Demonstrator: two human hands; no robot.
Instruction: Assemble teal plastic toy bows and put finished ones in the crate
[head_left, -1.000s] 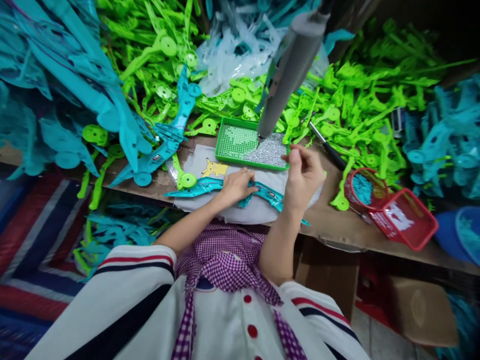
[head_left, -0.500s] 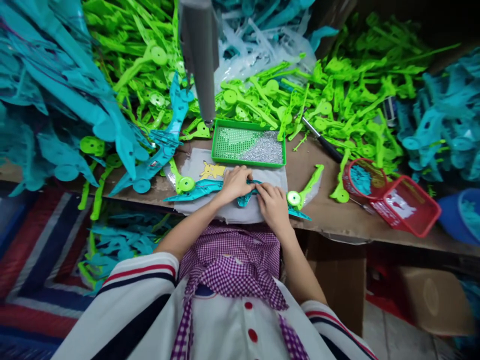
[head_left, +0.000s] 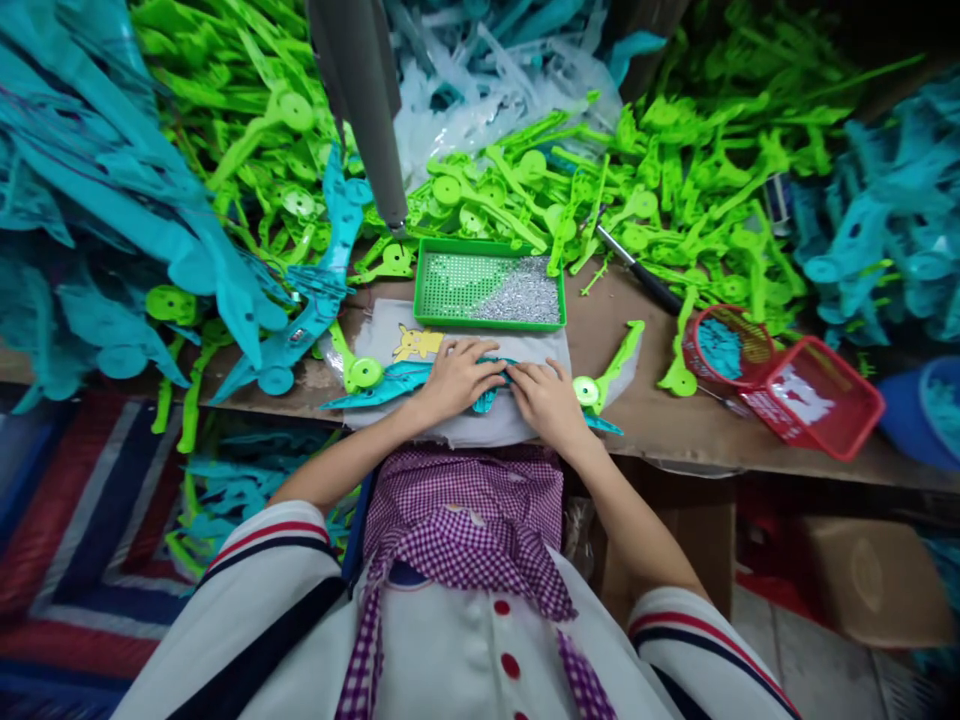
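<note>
Both my hands rest on the teal plastic piece (head_left: 390, 382) that lies flat on the grey cloth (head_left: 480, 430) at the near edge of the bench. My left hand (head_left: 459, 375) presses down on it with the fingers (head_left: 487, 365) curled over its middle, palm down; my right hand (head_left: 550, 398) sits just beside, fingertips meeting those of the left over the same spot, thumb and forefinger pinched on the piece. Whether something small sits between those fingertips I cannot tell. The teal piece runs out past my left hand to a pointed end, and a short tip of it shows beyond my right wrist.

Just outside my right hand lies a green plastic arm (head_left: 609, 372) with a round disc at its near end, almost touching my knuckles. Just beyond my left hand a yellow cartoon sticker (head_left: 418, 343) shows on the cloth, and farther out on that side another green disc part (head_left: 360, 370) lies on the cloth's corner. Straight ahead of both hands stands a green tray (head_left: 489, 320), its far right half covered with small silvery bits. Above the tray's left corner hangs a grey cylinder tool (head_left: 367, 100), tip down. Well out to my right sit two red mesh baskets (head_left: 814, 400), and a dark-handled tool (head_left: 646, 280) lies between them and the tray. Heaps of green parts (head_left: 697, 170) and teal parts (head_left: 97, 190) pile up beyond and to both sides
</note>
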